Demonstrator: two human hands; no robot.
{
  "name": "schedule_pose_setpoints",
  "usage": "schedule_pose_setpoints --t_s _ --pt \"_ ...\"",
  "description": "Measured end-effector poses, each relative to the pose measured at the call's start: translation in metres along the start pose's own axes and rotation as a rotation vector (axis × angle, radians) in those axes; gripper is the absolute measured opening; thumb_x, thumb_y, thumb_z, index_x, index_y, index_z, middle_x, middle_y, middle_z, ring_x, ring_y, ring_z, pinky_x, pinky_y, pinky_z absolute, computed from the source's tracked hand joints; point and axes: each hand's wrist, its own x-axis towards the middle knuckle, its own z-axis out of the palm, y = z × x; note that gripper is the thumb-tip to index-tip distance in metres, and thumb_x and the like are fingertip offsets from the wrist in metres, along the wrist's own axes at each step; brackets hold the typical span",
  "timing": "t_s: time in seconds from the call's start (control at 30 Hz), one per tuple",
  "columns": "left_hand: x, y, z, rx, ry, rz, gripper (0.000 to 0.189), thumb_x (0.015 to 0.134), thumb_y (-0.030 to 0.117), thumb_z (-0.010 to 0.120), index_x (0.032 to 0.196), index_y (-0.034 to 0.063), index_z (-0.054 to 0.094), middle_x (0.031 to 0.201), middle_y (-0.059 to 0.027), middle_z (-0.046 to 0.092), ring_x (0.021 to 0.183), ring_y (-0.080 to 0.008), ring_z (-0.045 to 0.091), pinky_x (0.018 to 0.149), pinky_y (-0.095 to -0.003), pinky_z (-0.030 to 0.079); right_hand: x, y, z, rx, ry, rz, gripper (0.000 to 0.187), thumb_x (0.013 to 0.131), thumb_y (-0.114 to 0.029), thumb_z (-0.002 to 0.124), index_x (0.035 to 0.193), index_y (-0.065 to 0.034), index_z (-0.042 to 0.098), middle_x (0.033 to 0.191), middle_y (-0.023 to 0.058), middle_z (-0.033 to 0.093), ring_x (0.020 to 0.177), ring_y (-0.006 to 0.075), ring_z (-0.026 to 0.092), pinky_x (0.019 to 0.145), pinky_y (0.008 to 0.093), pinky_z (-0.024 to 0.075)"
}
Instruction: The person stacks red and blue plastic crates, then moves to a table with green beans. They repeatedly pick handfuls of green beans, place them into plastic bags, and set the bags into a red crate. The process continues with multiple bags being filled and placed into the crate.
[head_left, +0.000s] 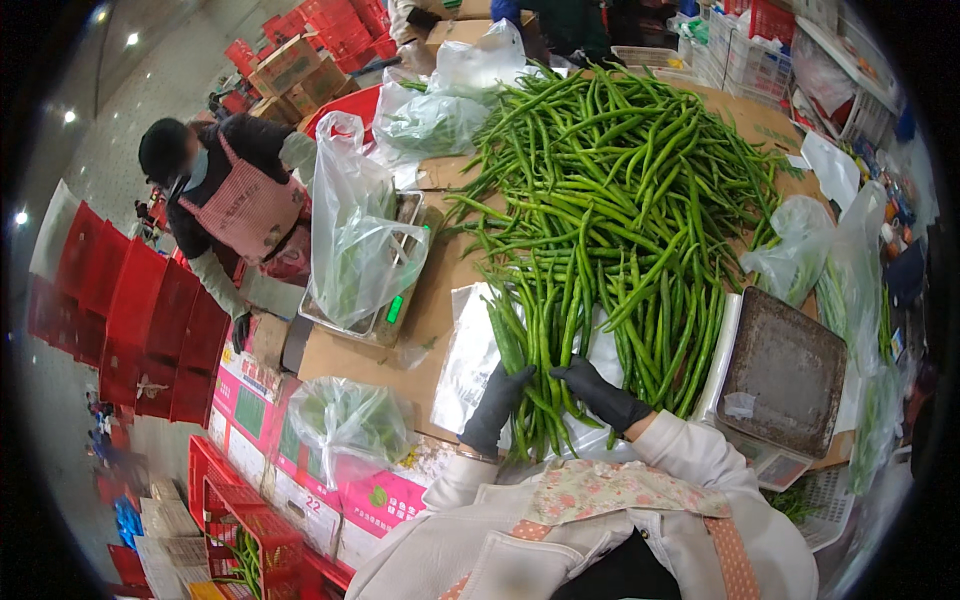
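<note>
Both my hands wear black gloves and close on a bunch of long green chili peppers (541, 330) at the near edge of the heap. My left hand (491, 409) grips the bunch from its left side. On its right side my right hand (600, 391) has its fingers around several stalks, and the palm sides of both hands are hidden. Clear plastic bags (466, 352) lie flat under the bunch. Beyond spreads a large heap of loose green chili peppers (622, 165). To the right of my right hand stands a weighing scale (780, 375) with a worn, dark metal plate.
A filled plastic bag (352, 255) rests on a second scale (386, 330) at left. Another tied bag (349, 420) lies on pink cartons (375, 499). A person in an apron (247, 199) stands at left. Red crates (247, 517) stand low left; filled bags (847, 292) lie at right.
</note>
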Motion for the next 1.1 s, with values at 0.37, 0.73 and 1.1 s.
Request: schedule_pose_setpoints --t_s 0.37,0.73,1.1 --pt "-0.039 0.026 -0.021 -0.06 0.07 0.153 0.043 0.085 0.012 0.057 0.124 0.0026 0.043 0.104 -0.0076 0.058 0.086 -0.016 0.058 0.071 -0.0269 0.049 0.0 -0.02 0.076 -0.189 0.003 -0.245 0.066 0.083 -0.011 0.056 0.138 -0.0032 0.021 0.128 0.0161 0.045 0.112 0.0226 0.048 0.094 0.0327 0.0386" --pt "-0.089 0.071 -0.023 0.077 0.251 0.374 0.055 0.08 0.0 0.058 0.13 0.0002 0.036 0.119 -0.0103 0.053 0.101 -0.0176 0.055 0.083 -0.0284 0.046 -0.039 -0.063 0.127 -0.303 0.034 -0.572 0.079 0.082 -0.011 0.057 0.14 0.0011 0.005 0.133 0.0267 0.034 0.121 0.0377 0.04 0.098 0.0379 0.036" --pt "0.064 0.231 -0.02 0.835 0.148 0.772 0.063 0.083 0.007 0.063 0.136 0.0013 0.03 0.128 -0.0121 0.047 0.116 -0.0181 0.045 0.096 -0.0287 0.037 0.012 -0.224 0.07 -0.282 0.186 -0.7 0.066 0.083 -0.019 0.062 0.135 0.0 0.027 0.129 0.0199 0.044 0.118 0.0282 0.044 0.097 0.0347 0.0355"
